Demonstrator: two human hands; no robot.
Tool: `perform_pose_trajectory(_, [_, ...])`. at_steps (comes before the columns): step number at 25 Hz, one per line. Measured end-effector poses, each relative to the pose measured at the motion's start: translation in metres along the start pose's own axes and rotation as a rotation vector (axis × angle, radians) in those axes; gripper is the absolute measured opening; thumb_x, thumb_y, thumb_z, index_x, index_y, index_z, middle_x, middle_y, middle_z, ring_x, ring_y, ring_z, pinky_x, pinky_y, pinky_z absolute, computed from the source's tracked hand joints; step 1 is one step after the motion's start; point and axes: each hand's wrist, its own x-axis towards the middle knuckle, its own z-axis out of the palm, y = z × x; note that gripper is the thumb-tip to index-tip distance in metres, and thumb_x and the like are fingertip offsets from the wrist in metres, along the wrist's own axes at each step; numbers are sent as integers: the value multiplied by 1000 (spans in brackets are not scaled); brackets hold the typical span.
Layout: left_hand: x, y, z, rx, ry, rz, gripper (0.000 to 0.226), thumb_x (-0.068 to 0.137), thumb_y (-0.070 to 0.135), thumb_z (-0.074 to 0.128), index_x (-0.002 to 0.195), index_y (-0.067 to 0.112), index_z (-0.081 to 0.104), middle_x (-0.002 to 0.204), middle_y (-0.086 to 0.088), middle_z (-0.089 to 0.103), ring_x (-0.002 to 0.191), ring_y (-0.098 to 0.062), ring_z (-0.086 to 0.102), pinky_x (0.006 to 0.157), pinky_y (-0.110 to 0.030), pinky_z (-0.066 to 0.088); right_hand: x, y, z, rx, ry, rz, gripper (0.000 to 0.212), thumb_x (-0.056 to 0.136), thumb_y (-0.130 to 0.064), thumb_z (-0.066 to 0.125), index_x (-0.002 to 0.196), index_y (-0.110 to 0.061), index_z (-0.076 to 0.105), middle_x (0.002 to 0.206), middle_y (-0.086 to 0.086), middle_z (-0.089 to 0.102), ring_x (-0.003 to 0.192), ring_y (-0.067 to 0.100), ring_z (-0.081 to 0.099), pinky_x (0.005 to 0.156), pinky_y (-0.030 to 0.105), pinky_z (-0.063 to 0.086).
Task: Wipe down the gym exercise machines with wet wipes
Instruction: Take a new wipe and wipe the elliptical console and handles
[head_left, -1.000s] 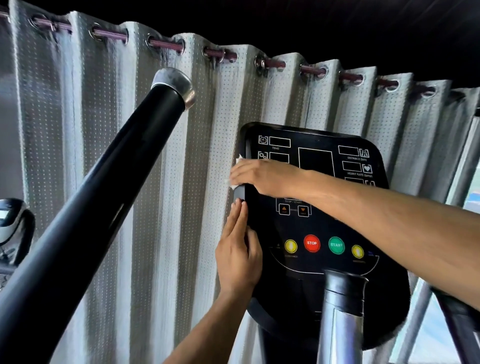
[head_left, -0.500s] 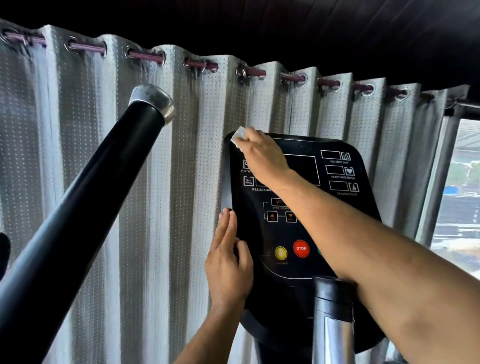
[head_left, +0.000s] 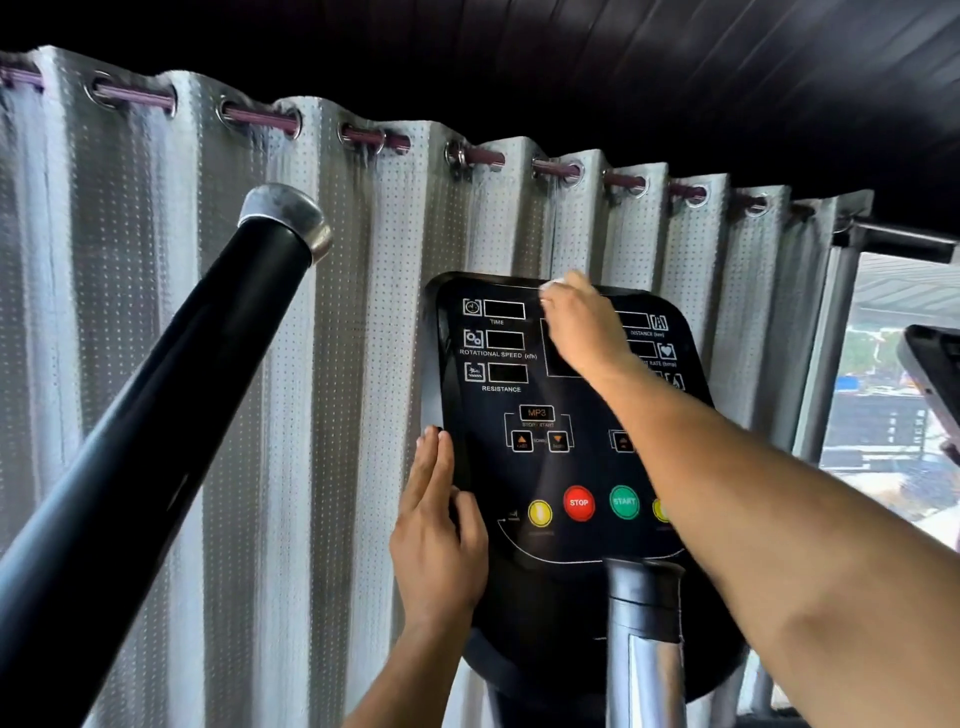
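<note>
— Where's the wipe (head_left: 555, 283)?
— Barely showing, seemingly pinched under the right hand (head_left: 582, 325) at the console (head_left: 524, 467) top edge.
— The left hand (head_left: 436, 540)?
— Flat, fingers straight, holding the console's left side.

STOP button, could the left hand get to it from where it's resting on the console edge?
Probably yes. The left hand rests on the console edge, beside the STOP button, and only bare panel and a yellow button lie between; the right forearm crosses farther right.
</note>
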Motion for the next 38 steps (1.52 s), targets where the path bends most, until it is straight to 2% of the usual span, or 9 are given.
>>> perform_pose_trajectory(4, [0,-1,0,-4,-12,5,65,90,20,37,154,24,51,163,17,37,148,-3,39,116,-28,42,-32,67,-20,-85,-14,386,14,96,1,58,89,0,69,97,17,61,81,39,66,63,40,54])
perform_pose_trajectory(7, [0,0,-1,14,-4,8,66,89,18,38,152,24,53,162,15,39,148,-4,40,107,-4,30,-25,60,-21,-28,7,510,19,98,-2,54,91,1,70,100,21,63,88,41,66,71,44,55])
perform_pose_trajectory(11, [0,0,0,28,-10,-5,65,89,20,37,152,27,52,162,18,39,146,-3,42,95,-4,32,-10,-20,-10,49,-111,174,13,97,3,53,99,1,66,117,18,57,98,25,59,89,33,55])
perform_pose_trajectory(15, [0,-3,2,49,-30,6,61,97,10,45,156,27,48,164,15,36,148,-9,42,107,-31,46,-8,-102,-2,78,-203,-253,18,91,12,50,100,-1,60,111,13,53,86,19,51,66,29,42])
perform_pose_trajectory(18, [3,-4,4,65,-77,5,62,101,7,46,160,25,39,168,14,28,154,-9,31,120,-38,38,-5,-85,-2,63,-209,-344,16,96,7,49,102,-1,60,110,12,54,87,19,51,72,35,51])
perform_pose_trajectory(26, [5,-8,5,45,-96,38,63,102,6,44,163,22,33,170,14,22,156,-7,23,125,-35,28,-33,118,-32,-167,-106,530,16,94,5,57,101,2,71,102,20,66,82,35,64,71,37,54])
perform_pose_trajectory(31, [4,-8,6,28,-102,32,61,103,7,42,162,21,34,170,11,23,157,-9,23,126,-40,27,-35,103,-34,-21,-38,638,10,94,1,61,96,0,71,89,14,67,78,29,67,61,30,52])
perform_pose_trajectory(34, [4,-7,4,22,-106,25,62,101,19,33,163,22,33,170,13,21,157,-6,20,128,-39,24,-22,45,-26,41,-101,452,13,93,-5,60,95,-7,73,93,14,70,84,31,69,66,29,50])
perform_pose_trajectory(38, [4,-5,3,25,-109,23,61,102,18,32,163,25,31,171,15,20,157,-4,19,127,-39,26,-35,-74,-9,215,-125,-153,8,92,-4,64,96,-5,71,102,11,65,90,29,66,76,34,53])
